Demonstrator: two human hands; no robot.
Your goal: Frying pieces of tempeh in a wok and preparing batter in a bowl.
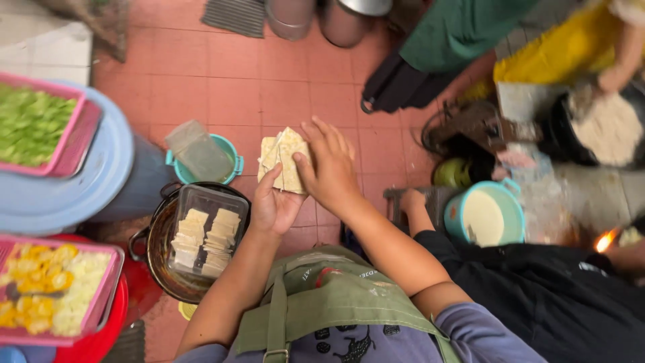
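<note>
Both hands hold one stack of pale square wrappers above the red tile floor.

The left hand (272, 205) is cupped under the stack of wrappers (285, 158), thumb clamped on its near edge; the right hand (329, 168) lies flat over the stack's right side, fingers spread and pressing. Just left, below the left hand, a clear plastic box (208, 232) holds two rows of more wrappers and rests on the rim of a dark metal pot (158, 262). Beyond it, a teal bucket (225, 161) carries a clear lidded tub. At the floor's left edge, a pink basket of green leaves (37, 124) sits on a blue lid, and a pink tray of yellow and white cut pieces (54, 289) sits nearer. At right, another person's arm (420, 215) reaches near a teal pail of white liquid (485, 215).
</note>
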